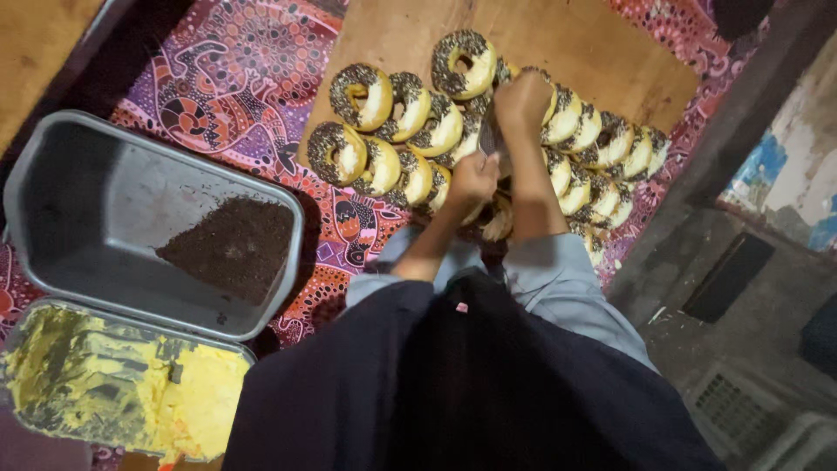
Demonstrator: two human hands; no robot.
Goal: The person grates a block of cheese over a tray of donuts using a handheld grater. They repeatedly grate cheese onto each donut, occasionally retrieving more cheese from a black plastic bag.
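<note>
a grey metal tray (52, 174) with a heap of dark crumbs (234, 244) lies well left of the fingers. below it, a second tray (17, 384) holds yellow cream (196, 397). both rest on a patterned purple cloth (235, 78).

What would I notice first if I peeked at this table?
First the rows of ring doughnuts topped with dark sprinkles, packed on a wooden board at the top middle. Both hands, left hand and right hand, work among them. At left sits a grey tray of dark crumbs, with yellow cream below it.
</note>
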